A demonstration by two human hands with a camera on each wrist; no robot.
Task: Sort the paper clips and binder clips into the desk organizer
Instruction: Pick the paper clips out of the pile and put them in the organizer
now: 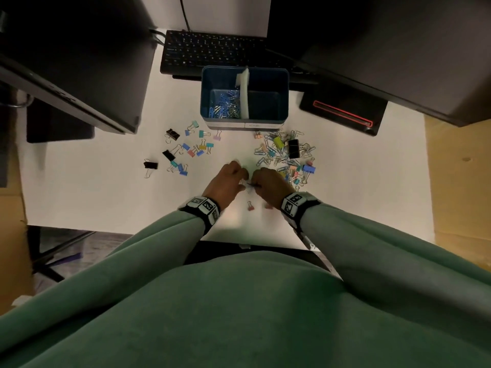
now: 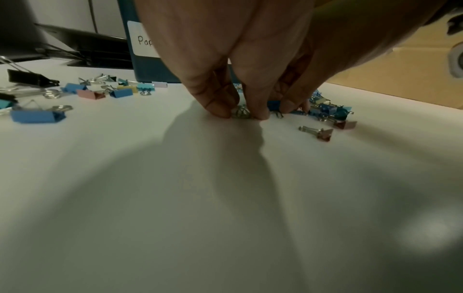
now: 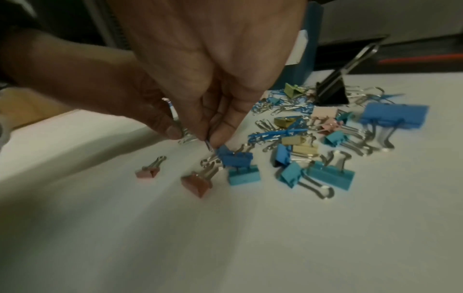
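Observation:
A blue desk organizer (image 1: 244, 122) with a white divider (image 1: 244, 94) stands behind my hands; paper clips (image 1: 225, 104) lie in its left compartment. Coloured binder clips (image 1: 191, 150) are scattered at the left. A mixed pile of paper clips and binder clips (image 1: 287, 155) lies at the right. My two hands meet at the desk's middle. My left hand (image 2: 241, 115) pinches a small bunch of silver paper clips (image 2: 241, 113) against the desk. Touching that bunch, my right hand (image 3: 210, 142) pinches a paper clip (image 3: 209, 146) beside a blue binder clip (image 3: 235, 158).
Two pink binder clips (image 3: 148, 172) (image 3: 198, 184) lie close to my wrists. A black keyboard (image 1: 212, 51) sits behind the organizer, between dark monitors (image 1: 79, 62) (image 1: 398, 49). A black device with a red line (image 1: 342, 112) is at the right. The desk's front edge (image 1: 106, 229) is near.

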